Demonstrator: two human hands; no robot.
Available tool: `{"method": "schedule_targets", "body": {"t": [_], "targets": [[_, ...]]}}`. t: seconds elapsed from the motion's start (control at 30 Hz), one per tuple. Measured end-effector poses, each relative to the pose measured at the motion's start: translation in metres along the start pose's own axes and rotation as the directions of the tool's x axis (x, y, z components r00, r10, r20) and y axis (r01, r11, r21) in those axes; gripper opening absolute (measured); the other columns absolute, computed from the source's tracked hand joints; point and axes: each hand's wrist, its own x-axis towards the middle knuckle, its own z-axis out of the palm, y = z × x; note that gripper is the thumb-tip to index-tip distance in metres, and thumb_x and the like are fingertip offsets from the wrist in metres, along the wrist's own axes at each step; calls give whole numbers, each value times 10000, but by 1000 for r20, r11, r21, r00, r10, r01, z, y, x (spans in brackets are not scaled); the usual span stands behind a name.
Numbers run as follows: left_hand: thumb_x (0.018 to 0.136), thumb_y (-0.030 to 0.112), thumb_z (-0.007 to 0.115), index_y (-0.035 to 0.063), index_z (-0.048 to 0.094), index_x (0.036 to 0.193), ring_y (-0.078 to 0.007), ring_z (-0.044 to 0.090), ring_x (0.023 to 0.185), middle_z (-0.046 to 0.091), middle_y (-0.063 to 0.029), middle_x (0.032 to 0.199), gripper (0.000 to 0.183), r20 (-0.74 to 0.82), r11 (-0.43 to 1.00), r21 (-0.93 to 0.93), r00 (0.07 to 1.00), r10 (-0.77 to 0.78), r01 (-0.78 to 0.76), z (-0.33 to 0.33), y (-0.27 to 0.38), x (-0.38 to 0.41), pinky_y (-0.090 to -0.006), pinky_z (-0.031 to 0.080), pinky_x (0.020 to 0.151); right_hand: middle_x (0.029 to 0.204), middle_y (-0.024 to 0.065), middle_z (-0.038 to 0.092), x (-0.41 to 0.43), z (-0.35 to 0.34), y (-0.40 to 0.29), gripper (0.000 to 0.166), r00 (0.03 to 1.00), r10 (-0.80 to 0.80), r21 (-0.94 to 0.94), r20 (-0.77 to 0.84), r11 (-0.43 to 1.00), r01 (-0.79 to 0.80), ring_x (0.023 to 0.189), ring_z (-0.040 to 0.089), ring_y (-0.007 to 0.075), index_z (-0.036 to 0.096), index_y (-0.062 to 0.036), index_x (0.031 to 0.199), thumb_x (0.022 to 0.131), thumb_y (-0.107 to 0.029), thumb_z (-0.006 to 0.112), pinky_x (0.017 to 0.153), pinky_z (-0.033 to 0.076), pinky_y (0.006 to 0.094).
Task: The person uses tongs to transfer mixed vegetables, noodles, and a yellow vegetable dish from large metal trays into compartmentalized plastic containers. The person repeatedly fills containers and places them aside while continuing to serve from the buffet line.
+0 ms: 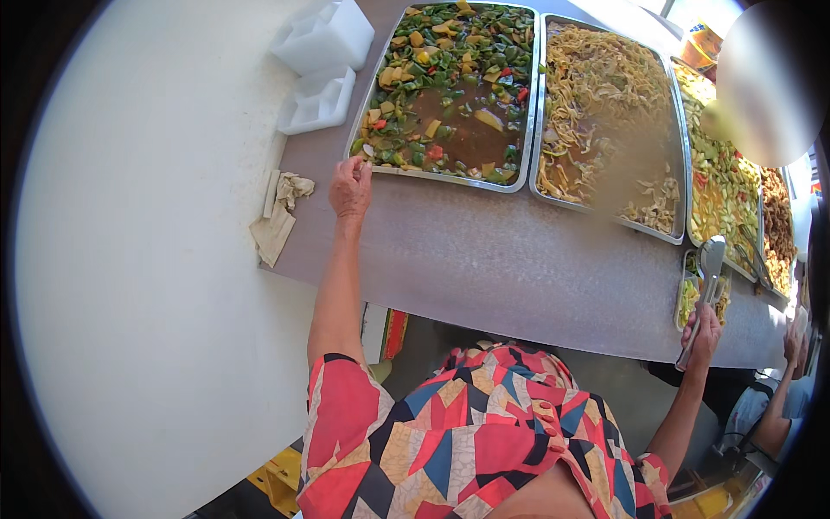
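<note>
My left hand [351, 188] is at the near left corner of a metal tray [454, 182] of green peppers and yellow pieces in brown sauce. Its fingers are bent in against the corner; whether they grip the rim or a bit of food is hidden. In my right hand [704, 337] is a pair of metal serving tongs [711, 256], with the broad spoon-like end pointing away from me. Partly behind the tongs, a small compartment food box [687, 301] holds green and yellow food. A second tray [680, 214] holds pale strips in sauce.
White foam meal boxes [324, 97] are stacked at the table's left edge, above crumpled cloths [275, 227]. Rightward stand trays of sliced vegetables [723, 188] and brown food [778, 220], with other tongs [755, 259]. Another person's hand [794, 340] is at the far right.
</note>
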Motion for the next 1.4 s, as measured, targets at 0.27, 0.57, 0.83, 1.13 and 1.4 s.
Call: {"method": "schedule_targets", "body": {"t": [0.27,0.57,0.83,1.13,1.4], "targets": [[827,290,631,134,656,1051,-239,587,1042,643,-71,1107,274,108,948,250,979,174,-196,45,-99,156,-406,437,919,669,-10,526,-76,168,-25,291,989,138,80,58,986,-143,434,468,48,560,-36,1040,971,-316,519,345,358,177],[817,244,632,143,666,1061,-240,643,791,702,-21,838,267,309,981,-25,931,192,-194,45,-124,200,-407,438,871,632,-19,511,-80,384,-86,251,912,214,-229,351,963,-138,459,471,46,554,-61,834,947,-285,536,384,369,203],[751,47,695,82,652,1061,-213,603,657,648,-27,734,315,-111,844,-150,857,504,-515,-36,-93,209,-356,467,622,610,33,537,62,552,-103,479,768,367,-414,526,898,-145,445,512,107,564,-6,785,911,-468,543,382,401,265],[749,86,715,61,643,1055,-171,571,623,639,-19,790,316,327,704,-491,641,695,-513,-74,-17,-2,-298,425,539,608,44,549,130,678,-105,438,696,272,-356,664,934,-26,445,524,119,600,16,847,916,-413,543,382,428,279],[772,251,734,40,595,1139,-238,606,921,635,-67,998,446,268,909,-276,884,384,-311,-46,-37,-54,-354,465,785,593,35,544,120,645,-91,382,678,183,-278,712,960,34,427,511,112,606,25,816,929,-335,548,378,410,286]]}}
